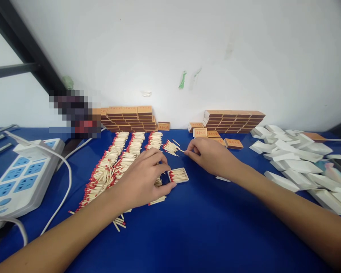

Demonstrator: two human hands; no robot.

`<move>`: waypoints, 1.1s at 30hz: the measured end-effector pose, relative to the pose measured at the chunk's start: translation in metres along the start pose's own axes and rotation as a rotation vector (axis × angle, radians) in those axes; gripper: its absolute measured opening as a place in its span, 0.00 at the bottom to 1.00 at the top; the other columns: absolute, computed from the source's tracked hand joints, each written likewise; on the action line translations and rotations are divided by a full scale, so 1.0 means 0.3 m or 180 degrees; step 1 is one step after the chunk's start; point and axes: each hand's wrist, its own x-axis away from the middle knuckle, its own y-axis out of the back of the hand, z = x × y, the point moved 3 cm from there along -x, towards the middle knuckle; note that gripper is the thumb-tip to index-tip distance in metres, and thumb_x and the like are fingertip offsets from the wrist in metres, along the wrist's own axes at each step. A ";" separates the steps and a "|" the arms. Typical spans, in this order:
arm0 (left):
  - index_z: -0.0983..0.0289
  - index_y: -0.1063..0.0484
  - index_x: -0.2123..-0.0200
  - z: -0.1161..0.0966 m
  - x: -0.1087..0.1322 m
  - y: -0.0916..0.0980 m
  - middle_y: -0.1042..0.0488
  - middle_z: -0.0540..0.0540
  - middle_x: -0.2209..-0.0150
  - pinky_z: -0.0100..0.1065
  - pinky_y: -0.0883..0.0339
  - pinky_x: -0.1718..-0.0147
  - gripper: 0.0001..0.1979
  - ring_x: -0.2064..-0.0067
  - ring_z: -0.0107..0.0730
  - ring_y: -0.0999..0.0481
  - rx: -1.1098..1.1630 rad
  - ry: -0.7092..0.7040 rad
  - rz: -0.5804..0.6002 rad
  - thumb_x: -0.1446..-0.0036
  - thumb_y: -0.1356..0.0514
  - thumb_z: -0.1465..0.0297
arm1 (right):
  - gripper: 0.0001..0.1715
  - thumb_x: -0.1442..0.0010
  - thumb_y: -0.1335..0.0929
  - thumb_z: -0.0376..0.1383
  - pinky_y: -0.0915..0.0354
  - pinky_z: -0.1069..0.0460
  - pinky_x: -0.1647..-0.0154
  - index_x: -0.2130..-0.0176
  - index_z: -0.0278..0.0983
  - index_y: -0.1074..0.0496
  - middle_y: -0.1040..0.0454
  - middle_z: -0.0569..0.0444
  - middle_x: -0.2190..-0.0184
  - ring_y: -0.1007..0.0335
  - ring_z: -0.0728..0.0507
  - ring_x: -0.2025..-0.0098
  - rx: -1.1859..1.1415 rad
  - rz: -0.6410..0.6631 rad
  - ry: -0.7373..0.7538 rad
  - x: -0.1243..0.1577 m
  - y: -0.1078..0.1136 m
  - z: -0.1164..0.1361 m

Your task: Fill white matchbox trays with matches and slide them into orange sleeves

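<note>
My left hand [147, 176] has its thumb and fingertips at the left end of a small white matchbox tray [186, 178], holding it on the blue table. Several red-headed matches [179, 175] lie side by side in the tray. My right hand [208, 155], behind and right of the tray, pinches a single match [181, 150] between thumb and forefinger. Its red tip points left, over a small loose pile of matches [169, 148]. Long rows of matches [113, 163] spread left of my left hand, which partly hides them.
Stacked matchboxes [130, 119] stand at the wall on the left, with another stack [233, 121] on the right. Loose matchboxes [233, 143] lie before it. White trays [290, 155] are heaped at right. A power strip [25, 174] with a white cable [69, 182] sits at left.
</note>
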 end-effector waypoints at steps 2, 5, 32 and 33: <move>0.63 0.18 0.57 0.000 0.002 -0.001 0.23 0.58 0.56 0.49 0.29 0.46 0.11 0.48 0.46 0.26 -0.0004 0.0000 0.0017 0.37 0.31 0.62 | 0.10 0.29 0.31 0.39 0.42 0.49 0.65 0.63 0.37 0.26 0.24 0.51 0.66 0.30 0.43 0.65 -0.0160 0.0013 0.0124 0.007 0.000 0.033; 0.64 0.18 0.58 0.000 0.003 -0.003 0.23 0.59 0.57 0.49 0.29 0.45 0.11 0.48 0.47 0.26 -0.0003 -0.0019 0.0041 0.38 0.31 0.62 | 0.09 0.29 0.31 0.36 0.43 0.50 0.65 0.64 0.36 0.26 0.25 0.51 0.65 0.32 0.44 0.65 -0.0304 0.0071 0.0316 0.005 -0.024 0.078; 0.64 0.18 0.61 0.010 0.002 -0.002 0.23 0.58 0.58 0.49 0.28 0.47 0.12 0.50 0.46 0.26 -0.0266 0.0068 -0.0038 0.36 0.32 0.60 | 0.05 0.27 0.32 0.34 0.42 0.51 0.64 0.58 0.36 0.27 0.26 0.52 0.63 0.33 0.45 0.66 -0.0458 0.0147 0.0802 0.017 -0.012 0.065; 0.64 0.18 0.60 0.012 0.002 -0.002 0.23 0.58 0.58 0.50 0.28 0.47 0.12 0.50 0.46 0.26 -0.0290 0.0086 -0.0051 0.36 0.32 0.60 | 0.06 0.27 0.33 0.34 0.42 0.51 0.64 0.59 0.36 0.27 0.26 0.52 0.63 0.33 0.45 0.66 -0.0510 0.0232 0.0919 0.027 -0.002 0.069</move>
